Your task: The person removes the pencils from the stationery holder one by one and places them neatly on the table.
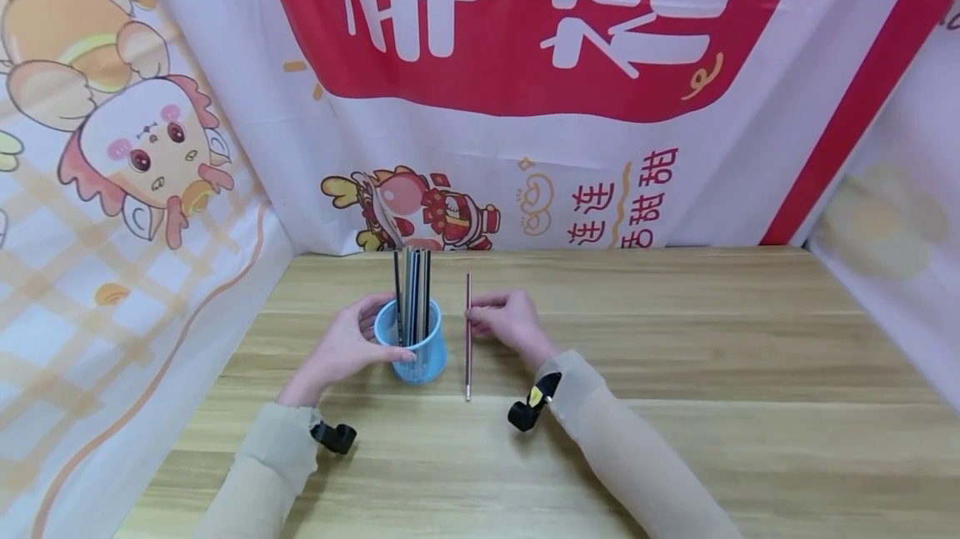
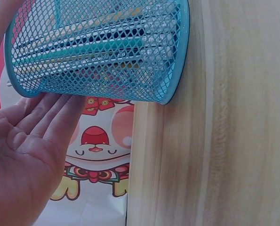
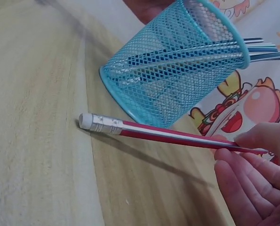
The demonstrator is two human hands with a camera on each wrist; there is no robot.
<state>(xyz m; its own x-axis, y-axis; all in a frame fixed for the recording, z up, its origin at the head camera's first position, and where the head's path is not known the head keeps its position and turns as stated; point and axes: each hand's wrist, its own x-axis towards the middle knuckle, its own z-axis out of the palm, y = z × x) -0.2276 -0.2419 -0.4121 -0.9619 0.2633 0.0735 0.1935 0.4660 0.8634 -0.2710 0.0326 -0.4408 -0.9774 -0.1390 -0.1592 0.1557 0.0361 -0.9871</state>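
Observation:
A light-blue mesh pen holder [image 1: 431,362] stands on the table with several pencils [image 1: 415,289] leaning in it, mostly dark, plain and blue. My left hand [image 1: 345,349] holds it near the rim, thumb on the near side and fingers on the far side. In the left wrist view, fingertips go behind the mesh cup [image 2: 102,52]. To the right of it, my right hand [image 1: 512,322] pinches a red-and-white striped pencil [image 3: 163,135] between thumb and fingers. Its white eraser [image 3: 86,121] points toward me, close over the tabletop, and the other end points away.
The wood-grain table [image 1: 675,372] ends at a printed cloth backdrop [image 1: 480,97] with red and white lettering and cartoon figures. Another printed cloth [image 1: 97,289] hangs at the left. Black wrist cameras [image 1: 335,437] are strapped over both beige sleeves.

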